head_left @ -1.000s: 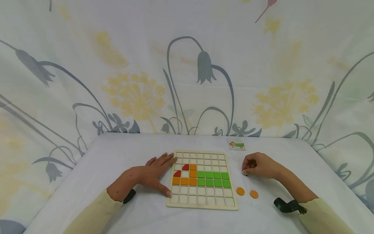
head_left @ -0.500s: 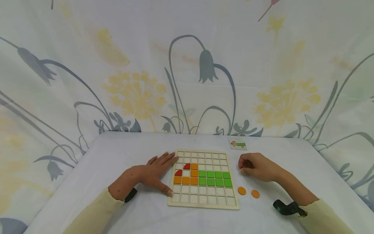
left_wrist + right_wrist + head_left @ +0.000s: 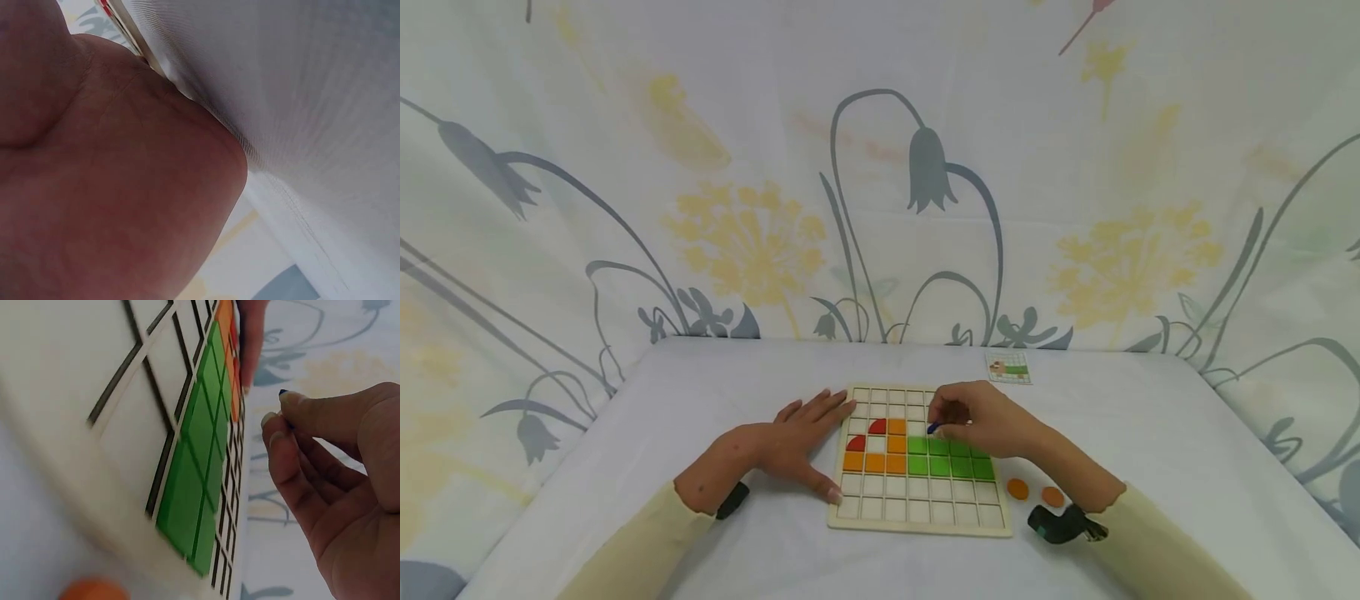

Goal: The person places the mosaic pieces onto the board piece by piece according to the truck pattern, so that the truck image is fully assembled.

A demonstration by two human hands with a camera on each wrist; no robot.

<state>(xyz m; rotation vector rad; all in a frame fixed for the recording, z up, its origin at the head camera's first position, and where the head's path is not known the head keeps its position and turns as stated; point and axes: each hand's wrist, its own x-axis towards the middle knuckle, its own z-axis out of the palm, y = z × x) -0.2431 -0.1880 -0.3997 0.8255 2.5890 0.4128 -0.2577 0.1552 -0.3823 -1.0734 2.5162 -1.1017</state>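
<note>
A pale wooden grid board (image 3: 917,527) lies on the white table. In it sit green square tiles (image 3: 938,467), orange tiles (image 3: 897,463) and two red quarter-round tiles (image 3: 877,427). My left hand (image 3: 793,446) rests at the board's left edge, fingers and thumb spread. Over the right half of the board, my right hand (image 3: 988,421) pinches a small dark blue piece (image 3: 933,428) between thumb and fingertips. Most of the blue piece (image 3: 283,392) is hidden by the fingers in the right wrist view. The palm (image 3: 112,175) fills much of the left wrist view.
Two orange discs, a left one (image 3: 1017,489) and a right one (image 3: 1052,497), lie on the table just right of the board. A small pattern card (image 3: 1008,367) lies behind the board, towards the flower-printed cloth backdrop (image 3: 880,250).
My right hand has moved left from beside the board to over its green tiles, and the blue piece now shows at its fingertips. The left hand stays in place.
</note>
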